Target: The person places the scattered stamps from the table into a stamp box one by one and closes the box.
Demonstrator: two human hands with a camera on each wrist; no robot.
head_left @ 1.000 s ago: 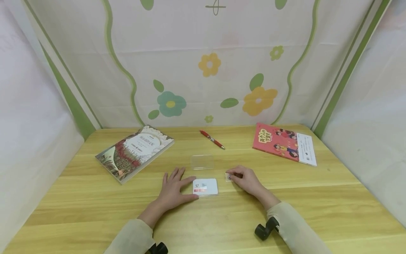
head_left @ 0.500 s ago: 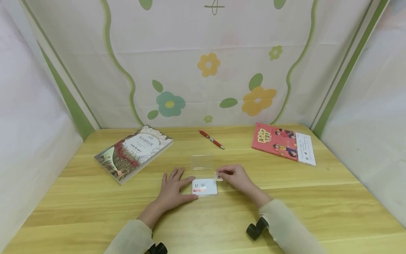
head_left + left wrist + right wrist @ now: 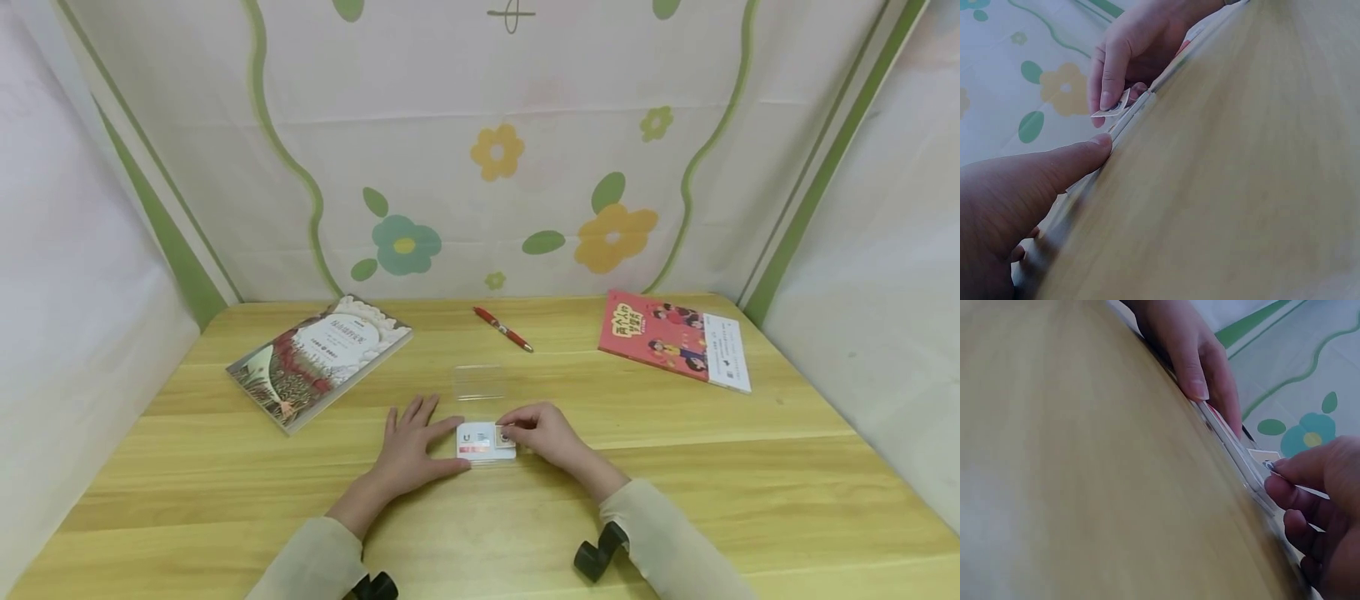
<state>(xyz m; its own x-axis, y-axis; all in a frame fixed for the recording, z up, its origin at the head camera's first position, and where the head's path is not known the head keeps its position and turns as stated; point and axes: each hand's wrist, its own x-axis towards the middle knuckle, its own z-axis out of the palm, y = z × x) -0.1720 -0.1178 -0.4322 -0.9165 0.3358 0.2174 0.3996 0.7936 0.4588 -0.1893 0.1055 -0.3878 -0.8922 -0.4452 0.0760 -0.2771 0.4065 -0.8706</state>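
Note:
A white card (image 3: 474, 442) with red and dark print lies in a clear plastic case (image 3: 491, 462) near the middle of the table. My left hand (image 3: 411, 446) rests flat with spread fingers. Its thumb and index finger hold the left end of the case from its near and far edges, and the left thumb (image 3: 1088, 153) presses at the near edge in the left wrist view. My right hand (image 3: 546, 433) pinches a small square picture (image 3: 1265, 456) with a pale border between thumb and index finger. The picture (image 3: 504, 436) overlaps the card's right end, slightly tilted above it.
A clear plastic cover (image 3: 480, 383) lies just behind the case. Farther back are a red pen (image 3: 502, 329), an illustrated book (image 3: 318, 358) at the left and a red-and-white book (image 3: 675, 340) at the right. A floral curtain (image 3: 450, 100) closes off the back.
My right hand has carried the small picture leftward from the bare table beside the case to over the card's right end. The left hand and the case stay in place.

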